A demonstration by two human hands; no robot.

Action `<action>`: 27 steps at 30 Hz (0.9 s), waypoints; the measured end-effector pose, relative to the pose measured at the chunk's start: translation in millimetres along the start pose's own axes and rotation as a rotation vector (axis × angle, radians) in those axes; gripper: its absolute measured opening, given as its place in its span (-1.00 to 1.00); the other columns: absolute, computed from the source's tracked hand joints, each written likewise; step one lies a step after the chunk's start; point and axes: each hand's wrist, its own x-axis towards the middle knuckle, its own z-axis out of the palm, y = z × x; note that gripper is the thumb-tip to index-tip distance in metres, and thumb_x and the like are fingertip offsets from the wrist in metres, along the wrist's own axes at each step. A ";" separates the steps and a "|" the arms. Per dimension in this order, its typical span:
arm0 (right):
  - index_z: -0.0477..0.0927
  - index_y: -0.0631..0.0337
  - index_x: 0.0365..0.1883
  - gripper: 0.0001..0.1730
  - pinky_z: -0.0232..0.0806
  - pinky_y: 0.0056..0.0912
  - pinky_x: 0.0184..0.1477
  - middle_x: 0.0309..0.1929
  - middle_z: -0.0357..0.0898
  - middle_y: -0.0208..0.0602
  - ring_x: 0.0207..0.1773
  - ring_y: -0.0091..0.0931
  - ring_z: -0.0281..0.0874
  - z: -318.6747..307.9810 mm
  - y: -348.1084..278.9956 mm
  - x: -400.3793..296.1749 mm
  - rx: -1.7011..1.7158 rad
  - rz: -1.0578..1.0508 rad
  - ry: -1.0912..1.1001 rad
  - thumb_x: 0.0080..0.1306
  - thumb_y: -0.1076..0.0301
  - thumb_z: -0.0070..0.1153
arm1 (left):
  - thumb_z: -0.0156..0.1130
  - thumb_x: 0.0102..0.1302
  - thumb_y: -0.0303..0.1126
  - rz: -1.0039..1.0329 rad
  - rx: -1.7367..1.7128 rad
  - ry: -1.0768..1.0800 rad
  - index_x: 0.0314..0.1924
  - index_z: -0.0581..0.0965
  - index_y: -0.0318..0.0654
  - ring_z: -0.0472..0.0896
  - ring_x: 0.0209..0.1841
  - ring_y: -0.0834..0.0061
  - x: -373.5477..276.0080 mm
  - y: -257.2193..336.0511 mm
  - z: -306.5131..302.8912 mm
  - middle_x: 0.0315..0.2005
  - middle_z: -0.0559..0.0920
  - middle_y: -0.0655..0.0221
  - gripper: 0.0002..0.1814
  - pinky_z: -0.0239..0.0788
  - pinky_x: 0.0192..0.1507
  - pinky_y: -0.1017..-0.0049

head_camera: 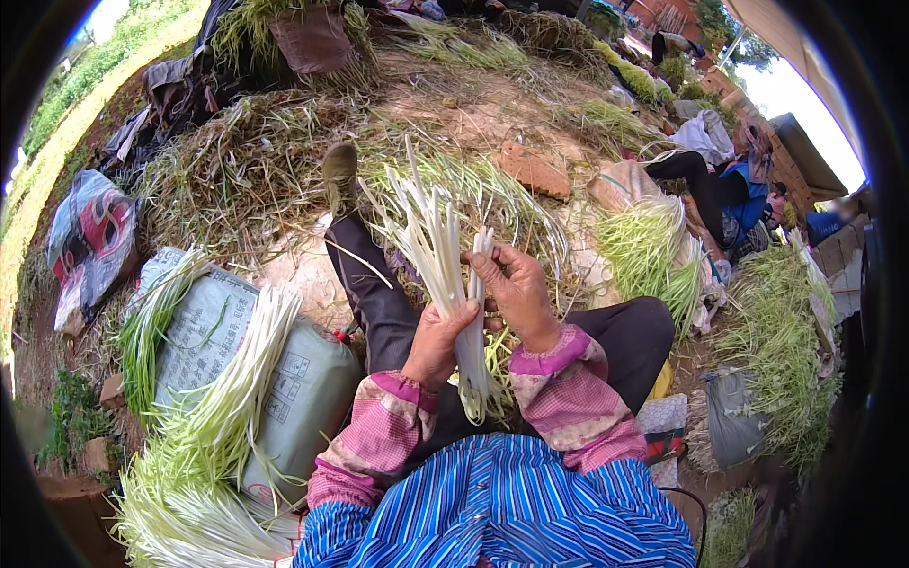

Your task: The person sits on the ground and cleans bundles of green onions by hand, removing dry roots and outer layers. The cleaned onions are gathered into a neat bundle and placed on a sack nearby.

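A bunch of long white vegetable stalks [439, 248], possibly blanched chives, stands upright in front of my torso. My left hand [439, 341] is closed around its lower part. My right hand [518, 290] pinches a few white stalks [480, 266] between thumb and fingers at the bunch's right side. Below the hands, the pale ends of the bunch hang over my lap. Another heap of white and yellow-green stalks [213, 419] lies to the left, partly over a grey-green printed sack [309, 390]. Green-leaved stalks [153, 341] lie on the sack's left part.
Past my outstretched leg [369, 277] lie dry plant trimmings [227, 163] and a broken brick [534, 169]. Yellow-green leaves [650, 248] are piled at the right, near a seated person [738, 199]. A grey bag [735, 419] sits at the lower right. A crumpled printed sack [92, 248] lies far left.
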 end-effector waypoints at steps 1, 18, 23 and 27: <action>0.49 0.30 -0.29 -0.73 0.24 -0.73 -0.53 -0.41 0.52 -0.43 -0.39 -0.73 0.38 -1.8 4.2 0.2 -0.071 -0.054 0.055 0.24 0.24 -0.02 | 0.16 0.13 -0.37 0.005 -0.037 0.020 -0.25 0.43 -0.29 0.54 -0.43 0.54 4.2 -5.1 -1.3 -0.43 0.56 0.36 -0.79 0.36 -0.39 0.60; 0.43 0.28 -0.15 -0.59 -0.12 -0.73 -0.75 -0.74 0.21 -0.64 -0.77 -0.78 0.05 -62.2 30.9 32.2 0.446 0.222 -0.086 0.08 0.24 0.17 | 0.19 0.10 -0.39 -0.029 0.275 -0.004 -0.42 0.45 -0.28 0.41 -0.60 0.63 44.3 -17.1 18.1 -0.63 0.49 0.42 -0.86 0.24 -0.50 0.64; 0.48 0.25 -0.20 -0.72 -0.13 -0.74 -0.72 -0.73 0.23 -0.64 -0.74 -0.82 0.05 -80.5 46.2 23.7 0.591 0.210 -0.040 0.15 0.31 0.10 | 0.20 0.08 -0.41 -0.091 0.330 0.027 -0.33 0.44 -0.29 0.44 -0.58 0.58 51.7 -30.5 31.1 -0.61 0.50 0.38 -0.82 0.28 -0.50 0.61; 0.51 0.29 -0.22 -0.69 -0.09 -0.77 -0.69 -0.68 0.30 -0.64 -0.70 -0.81 0.09 -103.8 66.1 8.5 0.492 0.211 0.068 0.12 0.28 0.13 | 0.18 0.11 -0.37 0.045 0.225 0.165 -0.26 0.40 -0.27 0.47 -0.56 0.55 56.1 -44.0 30.3 -0.54 0.51 0.36 -0.77 0.32 -0.51 0.59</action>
